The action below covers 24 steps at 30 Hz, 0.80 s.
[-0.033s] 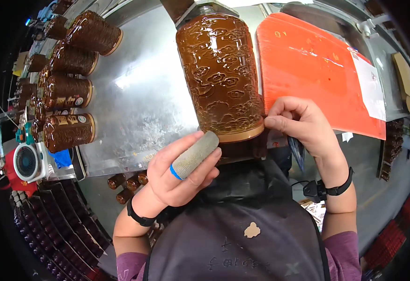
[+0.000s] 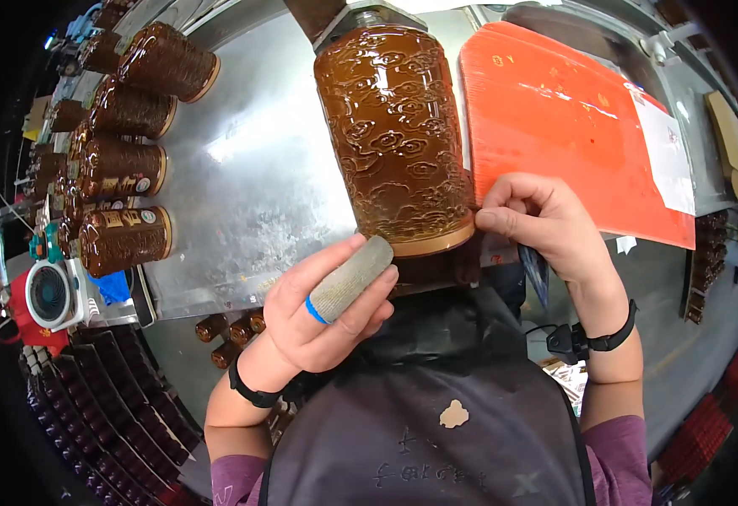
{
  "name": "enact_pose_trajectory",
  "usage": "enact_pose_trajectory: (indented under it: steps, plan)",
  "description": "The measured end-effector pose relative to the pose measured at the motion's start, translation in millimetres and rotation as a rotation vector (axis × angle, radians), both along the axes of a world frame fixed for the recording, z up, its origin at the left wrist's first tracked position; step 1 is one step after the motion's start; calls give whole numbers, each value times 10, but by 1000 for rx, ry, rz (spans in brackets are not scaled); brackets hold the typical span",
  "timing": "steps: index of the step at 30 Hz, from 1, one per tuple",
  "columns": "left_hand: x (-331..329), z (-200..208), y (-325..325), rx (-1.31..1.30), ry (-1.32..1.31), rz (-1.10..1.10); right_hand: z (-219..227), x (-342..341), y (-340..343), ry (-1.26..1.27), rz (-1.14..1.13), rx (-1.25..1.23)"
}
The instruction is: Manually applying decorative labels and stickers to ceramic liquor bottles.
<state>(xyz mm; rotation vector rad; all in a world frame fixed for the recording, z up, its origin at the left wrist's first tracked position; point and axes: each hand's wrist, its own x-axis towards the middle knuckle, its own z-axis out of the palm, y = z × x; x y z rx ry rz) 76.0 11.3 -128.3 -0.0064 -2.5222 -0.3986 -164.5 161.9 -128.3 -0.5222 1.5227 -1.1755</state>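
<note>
A large brown glass bottle (image 2: 394, 135) with raised cloud patterns lies with its gold-rimmed base toward me and its neck at a metal holder (image 2: 371, 18). At the left side of the base, my left hand (image 2: 327, 308) is closed, its fingertips against the bottle. One of its fingers wears a grey knitted sleeve (image 2: 348, 282) with a blue band. My right hand (image 2: 546, 223) makes a pinch at the right edge of the gold rim. A dark, pointed tool (image 2: 535, 277) sticks out below its curled fingers; the upper part is hidden in the hand.
Several similar brown bottles (image 2: 129, 169) line the left of the metal table (image 2: 234, 202). An orange-red sheet (image 2: 554, 126) with white paper (image 2: 666, 152) covers the right side. A small fan (image 2: 49, 291) stands at the left edge. More bottles (image 2: 230, 333) are below the table.
</note>
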Motion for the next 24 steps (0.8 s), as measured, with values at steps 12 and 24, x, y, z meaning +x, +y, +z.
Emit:
enact_pose_trajectory:
  steps: [12, 24]
  plan:
    - [-18, 56, 2, -58, -35, 4, -39, 31, 21, -39, -12, -17]
    - [-234, 50, -19, -290, 62, -162, -175, 21, 18, -95, 29, -84]
